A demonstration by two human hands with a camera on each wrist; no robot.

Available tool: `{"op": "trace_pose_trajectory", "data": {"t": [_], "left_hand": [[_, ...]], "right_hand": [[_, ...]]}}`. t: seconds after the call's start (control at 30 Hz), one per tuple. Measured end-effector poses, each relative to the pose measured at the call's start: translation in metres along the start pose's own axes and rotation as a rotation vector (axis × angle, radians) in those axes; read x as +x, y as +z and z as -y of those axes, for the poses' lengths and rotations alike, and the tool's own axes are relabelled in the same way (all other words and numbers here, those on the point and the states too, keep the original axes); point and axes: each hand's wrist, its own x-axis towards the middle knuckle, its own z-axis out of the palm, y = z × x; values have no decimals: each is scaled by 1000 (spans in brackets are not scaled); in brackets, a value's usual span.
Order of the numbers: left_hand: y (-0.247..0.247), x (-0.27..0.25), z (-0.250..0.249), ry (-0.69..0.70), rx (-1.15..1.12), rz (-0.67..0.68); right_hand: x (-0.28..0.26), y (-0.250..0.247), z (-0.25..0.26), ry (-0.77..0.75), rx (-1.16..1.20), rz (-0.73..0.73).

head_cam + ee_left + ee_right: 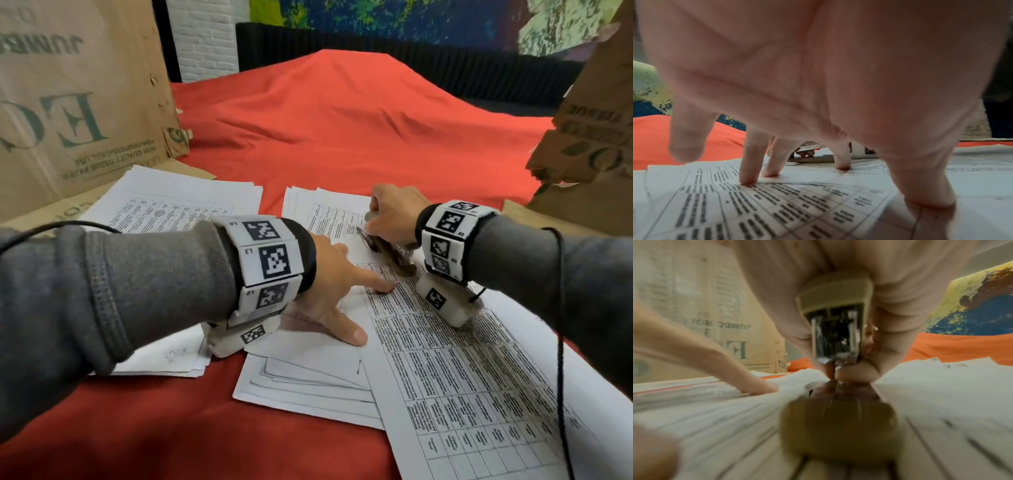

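A long printed sheet (pixel 455 373) with a table of text lies on the red cloth, over other papers. My left hand (pixel 337 291) is spread, its fingertips (pixel 748 180) and thumb pressing the sheet (pixel 777 211) flat. My right hand (pixel 390 214) grips a beige and metal stapler (pixel 387 251) from above, at the sheet's far corner. In the right wrist view the stapler (pixel 835 324) fills the centre, its base (pixel 838 426) lying on the paper, my fingers wrapped round its top.
A stack of printed sheets (pixel 164 212) lies at the left, another pile (pixel 308 383) under the long sheet. Brown cardboard boxes stand at the left (pixel 75 102) and right (pixel 592 130). The red cloth (pixel 342 113) bulges up at the back.
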Motion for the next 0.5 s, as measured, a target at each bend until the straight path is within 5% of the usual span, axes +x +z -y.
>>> {"op": "trace_pose_trajectory", "data": {"t": [0.5], "left_hand": [[5,-7,1,-7,63,-63]], "right_hand": [[-39,-8,2,-201,-60,65]]}}
